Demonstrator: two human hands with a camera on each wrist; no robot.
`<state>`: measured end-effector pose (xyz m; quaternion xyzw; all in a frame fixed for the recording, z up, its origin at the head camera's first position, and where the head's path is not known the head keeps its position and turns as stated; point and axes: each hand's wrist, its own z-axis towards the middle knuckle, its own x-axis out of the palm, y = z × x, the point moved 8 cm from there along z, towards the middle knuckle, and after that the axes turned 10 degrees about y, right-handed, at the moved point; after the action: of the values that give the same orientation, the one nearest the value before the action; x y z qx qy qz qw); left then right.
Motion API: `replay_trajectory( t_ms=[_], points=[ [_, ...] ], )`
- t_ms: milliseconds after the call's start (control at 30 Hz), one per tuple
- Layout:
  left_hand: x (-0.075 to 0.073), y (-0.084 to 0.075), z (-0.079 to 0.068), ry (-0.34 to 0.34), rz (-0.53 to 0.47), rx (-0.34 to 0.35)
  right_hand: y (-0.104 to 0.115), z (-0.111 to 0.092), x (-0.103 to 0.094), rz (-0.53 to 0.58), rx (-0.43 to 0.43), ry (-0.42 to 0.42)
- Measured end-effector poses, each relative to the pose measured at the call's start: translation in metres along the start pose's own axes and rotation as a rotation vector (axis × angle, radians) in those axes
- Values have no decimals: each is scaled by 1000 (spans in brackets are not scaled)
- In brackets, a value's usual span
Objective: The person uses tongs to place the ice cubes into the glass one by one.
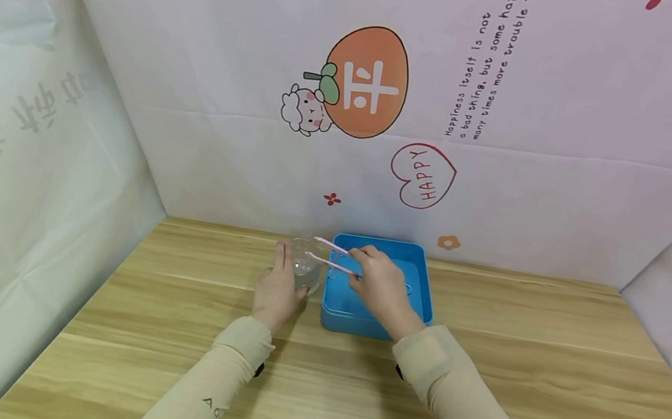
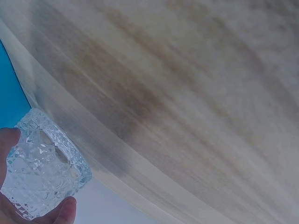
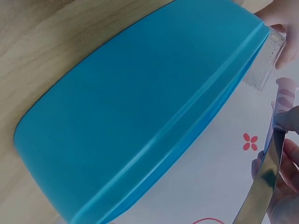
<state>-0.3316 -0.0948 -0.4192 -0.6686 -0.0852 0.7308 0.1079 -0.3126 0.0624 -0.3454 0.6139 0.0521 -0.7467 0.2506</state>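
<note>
A clear patterned glass (image 1: pixel 303 276) stands on the table, its faceted side large in the left wrist view. My left hand (image 1: pixel 278 294) grips it from the left, thumb and fingers (image 2: pixel 65 212) around its sides. My right hand (image 1: pixel 382 284) holds tongs (image 1: pixel 335 266) with pink ends and a shiny metal band (image 3: pixel 261 196). The tong tips reach left over the glass's mouth and stand apart; whether anything small is between them I cannot tell. A blue rectangular box (image 1: pixel 375 327) lies just right of the glass, under my right hand. Small clear pieces (image 1: pixel 334 274) show along its left inner side.
The wood-grain table (image 1: pixel 513 384) stretches to both sides of the box. A white printed sheet (image 1: pixel 508 207) hangs right behind the box and glass, and another sheet (image 1: pixel 16 188) borders the left side.
</note>
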Motion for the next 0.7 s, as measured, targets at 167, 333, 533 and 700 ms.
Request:
replay_trajectory(
  t_ms=[167, 333, 533, 700],
  points=[
    [-2, 0, -1, -2, -3, 1, -11, 1, 0, 32, 63, 6],
    [-2, 0, -1, -7, 12, 8, -22, 0, 1, 51, 127, 8],
    [-1, 1, 0, -5, 23, 1, -32, -2, 3, 73, 189, 41],
    [-1, 0, 0, -27, 23, 2, -38, -2, 11, 67, 230, 100]
  ],
)
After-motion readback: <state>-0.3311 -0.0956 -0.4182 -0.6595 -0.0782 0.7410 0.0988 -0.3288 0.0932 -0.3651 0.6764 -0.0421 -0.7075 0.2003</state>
